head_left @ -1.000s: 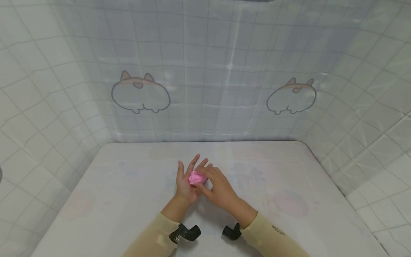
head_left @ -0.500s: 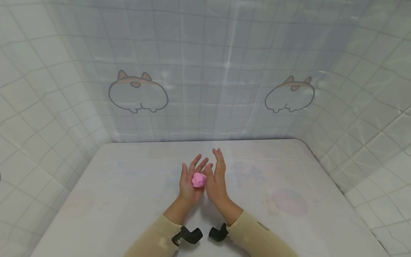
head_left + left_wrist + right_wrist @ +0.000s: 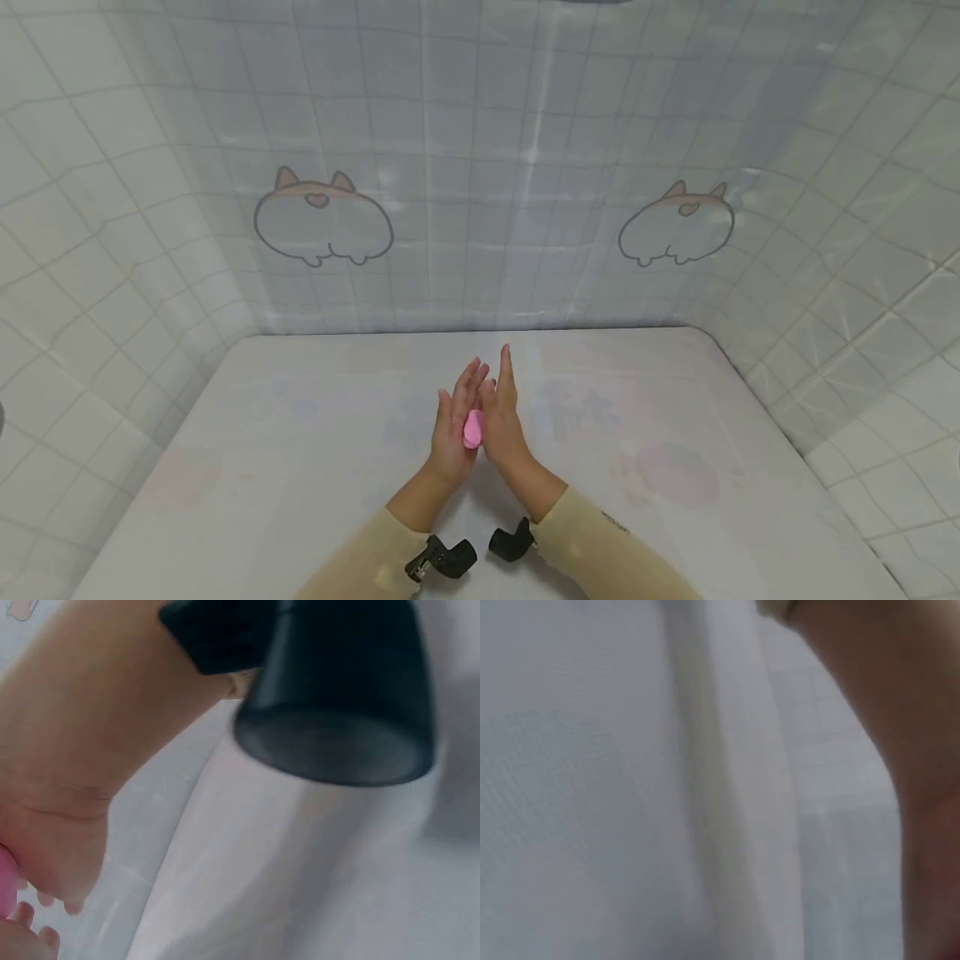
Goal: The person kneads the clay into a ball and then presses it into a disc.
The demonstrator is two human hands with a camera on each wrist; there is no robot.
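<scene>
A small pink lump [image 3: 472, 429], soft and dough-like, sits between my two palms in the head view. My left hand [image 3: 452, 437] lies against its left side with the fingers extended forward. On the other side my right hand [image 3: 504, 425] presses flat, its fingers straight and pointing away from me. The left wrist view catches only an edge of the pink lump [image 3: 6, 881] beside the left palm [image 3: 56, 840]. In the right wrist view just the blurred wrist [image 3: 930, 787] shows; the fingers are out of sight.
Below the hands spreads a white table [image 3: 300, 467] with faint pastel prints. A tiled-pattern curtain [image 3: 487, 208] with cartoon drawings rises behind it, and similar sheets flank both sides. A black camera mount [image 3: 450, 558] is on the left wrist, another [image 3: 512, 542] on the right.
The right hand stopped pinching the pink lump, straightened, and came flat against it. The left palm has turned inward, and the lump now looks narrower between the palms.
</scene>
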